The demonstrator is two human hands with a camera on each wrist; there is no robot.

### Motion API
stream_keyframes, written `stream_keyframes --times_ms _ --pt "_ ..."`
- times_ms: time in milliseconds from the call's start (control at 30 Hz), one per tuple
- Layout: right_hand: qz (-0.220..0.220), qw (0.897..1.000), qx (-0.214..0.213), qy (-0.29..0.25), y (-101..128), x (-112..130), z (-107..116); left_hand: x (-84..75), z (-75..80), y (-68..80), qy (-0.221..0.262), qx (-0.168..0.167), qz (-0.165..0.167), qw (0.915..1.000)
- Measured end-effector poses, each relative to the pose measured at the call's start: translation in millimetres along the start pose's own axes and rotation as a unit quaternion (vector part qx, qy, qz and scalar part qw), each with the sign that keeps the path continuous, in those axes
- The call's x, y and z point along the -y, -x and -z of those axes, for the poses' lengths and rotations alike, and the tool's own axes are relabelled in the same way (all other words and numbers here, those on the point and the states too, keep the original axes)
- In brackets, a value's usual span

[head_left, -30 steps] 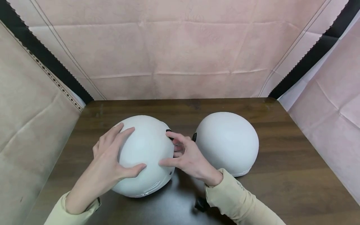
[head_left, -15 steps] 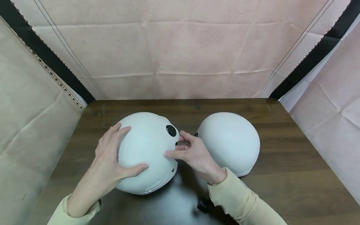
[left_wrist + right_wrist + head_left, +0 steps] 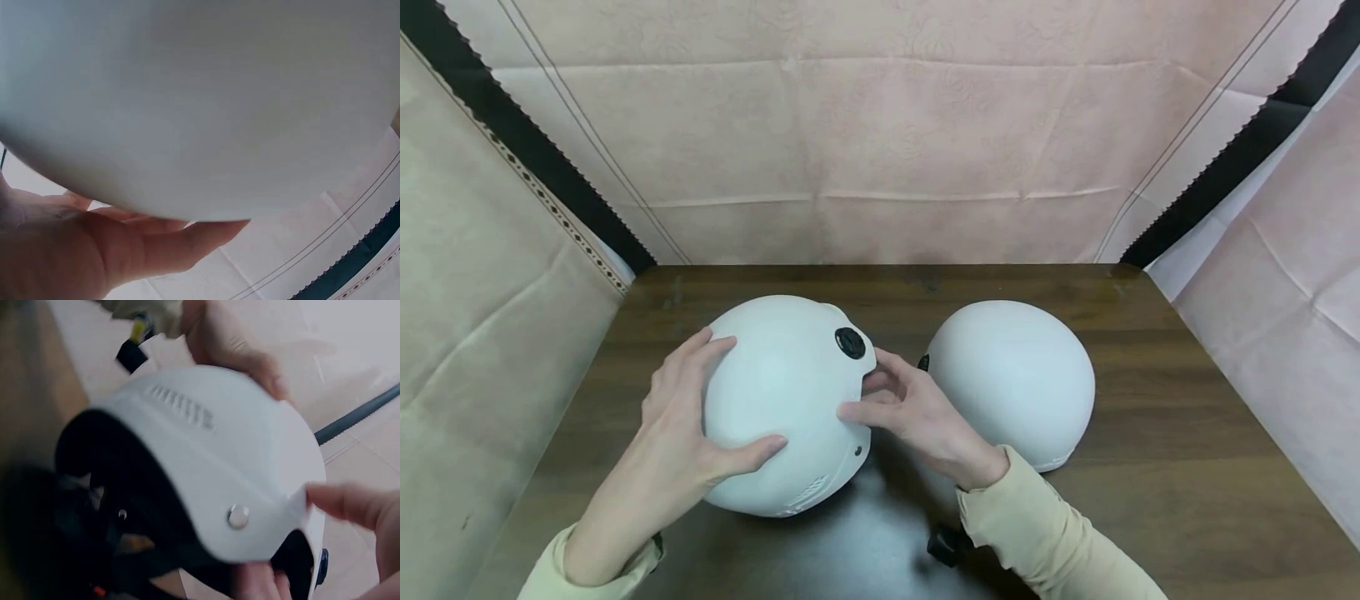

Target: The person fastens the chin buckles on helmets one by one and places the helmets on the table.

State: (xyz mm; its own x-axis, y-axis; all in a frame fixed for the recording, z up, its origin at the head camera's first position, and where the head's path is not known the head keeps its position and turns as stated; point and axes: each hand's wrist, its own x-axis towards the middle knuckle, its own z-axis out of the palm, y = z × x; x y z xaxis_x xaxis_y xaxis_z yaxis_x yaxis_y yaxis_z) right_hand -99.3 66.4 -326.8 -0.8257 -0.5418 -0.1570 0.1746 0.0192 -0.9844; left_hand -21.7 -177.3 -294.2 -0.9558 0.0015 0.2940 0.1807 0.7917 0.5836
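Note:
A glossy white helmet (image 3: 775,400) is between my two hands. My left hand (image 3: 685,425) grips its left side, thumb spread from the fingers over the dome; the left wrist view shows fingers along the shell. My right hand (image 3: 917,412) pinches the right rim at a notch, thumb outside, other fingertips inside. Just above the notch sits a round black knob (image 3: 850,342). In the right wrist view the dark lining (image 3: 156,487) and straps show inside, with a silver rivet (image 3: 238,516) near the rim. Whether the helmet touches the table cannot be told.
Another white helmet (image 3: 1011,383) stands dome up on the right, close behind my right wrist, a black piece at its left edge. The brown wood table (image 3: 1157,467) reaches back to pink-white cloth walls (image 3: 887,150). A small black object (image 3: 946,546) shows beside my right sleeve.
The helmet has turned and risen slightly in view, so its black knob is now in plain sight. My right fingers have gone from over the knob to the notch in the rim.

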Motion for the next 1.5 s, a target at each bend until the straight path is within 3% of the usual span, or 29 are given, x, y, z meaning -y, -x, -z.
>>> stream_keyframes --times_ms 267,533,767,1167,1333,1500 --pt "0.041 0.998 0.041 -0.004 0 2 -4 1.2 5.9 0.7 0.004 -0.024 -0.040 0.9989" --pt "0.045 0.995 0.081 -0.028 4 4 -6 -4.3 10.2 5.9 -0.046 0.000 -0.049 0.9977" --pt "0.034 0.992 0.117 0.024 7 6 -6 -8.3 12.4 6.2 -0.071 -0.032 -0.055 0.9954" --pt "0.094 0.987 0.115 0.061 24 25 -13 -21.0 11.7 7.5 -0.093 -0.017 -0.079 0.9923" --pt "0.110 0.980 0.114 0.121 19 15 -13 -20.9 13.6 9.5 -0.098 -0.024 -0.085 0.9913" --pt "0.120 0.962 0.111 0.218 18 4 -12 -19.1 15.6 10.7 -0.097 -0.035 -0.078 0.9916"
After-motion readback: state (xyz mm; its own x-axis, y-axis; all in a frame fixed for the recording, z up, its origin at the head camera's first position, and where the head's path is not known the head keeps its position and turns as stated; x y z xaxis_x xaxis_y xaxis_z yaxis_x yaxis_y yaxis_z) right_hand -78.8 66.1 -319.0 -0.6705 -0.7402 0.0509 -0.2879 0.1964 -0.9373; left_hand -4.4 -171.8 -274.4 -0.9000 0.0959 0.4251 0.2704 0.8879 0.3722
